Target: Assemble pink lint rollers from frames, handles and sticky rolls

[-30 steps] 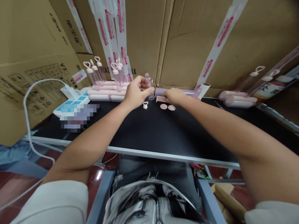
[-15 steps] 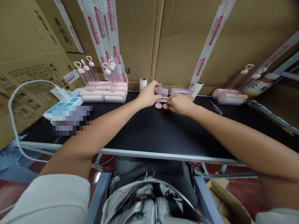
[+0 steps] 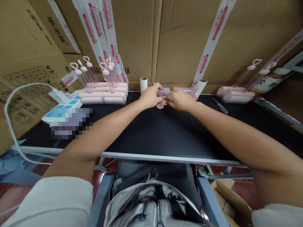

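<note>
My left hand (image 3: 149, 96) is closed around a small clear pink tube (image 3: 161, 94) held upright at the far middle of the black table (image 3: 153, 132). A round pink disc (image 3: 160, 106) lies under the tube's lower end. My right hand (image 3: 179, 99) is closed right beside it, fingertips against the tube's side; what they pinch is hidden. Behind both hands lies a pale purple roller piece (image 3: 183, 90).
Pink cases with heart-capped tubes (image 3: 104, 90) stand at the back left, with more at the back right (image 3: 235, 94). A cardboard roll (image 3: 143, 84) and a white roll (image 3: 200, 87) stand at the back. A screwdriver (image 3: 220, 105) lies right. A white power strip (image 3: 62, 104) and cable sit left. Cardboard boxes wall the rear.
My left hand brought the tube rightwards and down onto a pink disc. My right hand came off the table parts and closed in against the tube. The camera shifted, revealing the cardboard roll.
</note>
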A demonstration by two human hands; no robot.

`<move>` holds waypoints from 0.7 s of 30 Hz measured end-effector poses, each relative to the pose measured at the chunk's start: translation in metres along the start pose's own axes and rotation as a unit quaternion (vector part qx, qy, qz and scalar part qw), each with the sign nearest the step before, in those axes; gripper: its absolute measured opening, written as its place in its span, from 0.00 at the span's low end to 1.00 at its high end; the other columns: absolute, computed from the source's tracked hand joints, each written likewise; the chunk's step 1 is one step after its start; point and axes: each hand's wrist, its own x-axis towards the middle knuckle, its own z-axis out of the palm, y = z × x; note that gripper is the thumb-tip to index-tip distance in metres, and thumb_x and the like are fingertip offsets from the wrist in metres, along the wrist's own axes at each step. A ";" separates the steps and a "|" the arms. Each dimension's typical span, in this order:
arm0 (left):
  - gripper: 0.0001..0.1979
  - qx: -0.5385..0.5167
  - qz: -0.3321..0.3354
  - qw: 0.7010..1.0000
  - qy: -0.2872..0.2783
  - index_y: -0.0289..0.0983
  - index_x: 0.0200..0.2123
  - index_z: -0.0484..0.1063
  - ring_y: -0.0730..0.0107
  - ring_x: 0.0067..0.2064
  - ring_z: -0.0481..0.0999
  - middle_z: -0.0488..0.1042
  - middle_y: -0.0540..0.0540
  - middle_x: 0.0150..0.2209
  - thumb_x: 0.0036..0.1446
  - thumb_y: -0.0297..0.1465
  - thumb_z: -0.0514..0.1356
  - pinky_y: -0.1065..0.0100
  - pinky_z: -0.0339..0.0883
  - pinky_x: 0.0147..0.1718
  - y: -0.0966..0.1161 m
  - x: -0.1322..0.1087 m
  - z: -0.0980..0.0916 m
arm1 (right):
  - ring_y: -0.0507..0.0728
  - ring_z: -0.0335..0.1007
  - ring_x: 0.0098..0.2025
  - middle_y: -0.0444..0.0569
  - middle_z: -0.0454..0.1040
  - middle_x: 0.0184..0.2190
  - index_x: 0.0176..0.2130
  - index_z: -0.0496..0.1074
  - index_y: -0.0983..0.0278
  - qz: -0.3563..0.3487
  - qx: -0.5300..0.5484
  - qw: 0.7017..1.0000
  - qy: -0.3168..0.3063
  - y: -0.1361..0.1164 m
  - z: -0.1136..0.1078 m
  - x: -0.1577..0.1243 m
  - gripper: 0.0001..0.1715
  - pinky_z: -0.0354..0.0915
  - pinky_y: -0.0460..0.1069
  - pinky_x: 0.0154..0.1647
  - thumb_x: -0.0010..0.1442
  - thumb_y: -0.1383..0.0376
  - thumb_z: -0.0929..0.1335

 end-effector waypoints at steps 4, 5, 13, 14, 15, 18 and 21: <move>0.18 0.030 0.021 0.999 -0.018 0.41 0.46 0.72 0.60 0.42 0.81 0.83 0.46 0.39 0.54 0.31 0.73 0.61 0.71 0.42 0.002 0.005 -0.004 | 0.66 0.80 0.51 0.58 0.87 0.47 0.50 0.87 0.64 -0.025 0.105 0.991 0.073 -0.028 -0.020 -0.019 0.21 0.68 0.57 0.56 0.77 0.63 0.64; 0.17 0.046 0.029 0.998 -0.024 0.41 0.45 0.73 0.59 0.42 0.81 0.83 0.46 0.39 0.53 0.30 0.73 0.61 0.71 0.43 0.003 0.009 -0.006 | 0.66 0.81 0.54 0.58 0.87 0.50 0.51 0.86 0.64 -0.059 0.123 0.989 0.057 -0.042 -0.023 -0.021 0.22 0.68 0.56 0.57 0.77 0.63 0.63; 0.21 0.149 0.008 0.987 -0.056 0.39 0.42 0.75 0.57 0.42 0.79 0.81 0.44 0.40 0.47 0.26 0.78 0.60 0.72 0.45 -0.002 0.034 -0.023 | 0.70 0.83 0.58 0.64 0.74 0.71 0.76 0.69 0.59 -0.023 0.104 0.994 -0.032 -0.128 -0.008 0.021 0.31 0.75 0.59 0.53 0.80 0.61 0.61; 0.21 0.151 0.006 0.987 -0.058 0.39 0.43 0.75 0.57 0.41 0.79 0.81 0.44 0.40 0.47 0.26 0.78 0.60 0.72 0.45 -0.003 0.035 -0.023 | 0.71 0.84 0.57 0.64 0.75 0.70 0.75 0.71 0.60 -0.013 0.103 0.994 -0.033 -0.130 -0.006 0.025 0.30 0.75 0.59 0.53 0.80 0.61 0.61; 0.21 0.151 0.006 0.987 -0.057 0.39 0.43 0.75 0.58 0.41 0.79 0.81 0.44 0.40 0.48 0.25 0.77 0.60 0.71 0.45 -0.003 0.035 -0.023 | 0.71 0.84 0.57 0.65 0.75 0.69 0.73 0.72 0.62 -0.009 0.103 0.994 -0.032 -0.131 -0.005 0.028 0.29 0.76 0.59 0.53 0.80 0.60 0.61; 0.21 0.147 0.008 0.988 -0.053 0.39 0.44 0.76 0.57 0.42 0.79 0.82 0.44 0.41 0.48 0.25 0.76 0.61 0.71 0.45 -0.004 0.036 -0.022 | 0.70 0.82 0.59 0.65 0.75 0.69 0.71 0.74 0.67 -0.010 0.101 0.994 -0.029 -0.130 -0.003 0.025 0.29 0.76 0.58 0.55 0.79 0.59 0.62; 0.21 0.144 0.008 0.988 -0.053 0.39 0.45 0.76 0.56 0.45 0.80 0.82 0.43 0.43 0.48 0.24 0.76 0.61 0.72 0.47 -0.006 0.038 -0.021 | 0.70 0.82 0.59 0.64 0.78 0.66 0.73 0.72 0.67 -0.009 0.095 0.995 -0.038 -0.130 -0.006 0.014 0.30 0.75 0.57 0.54 0.79 0.59 0.62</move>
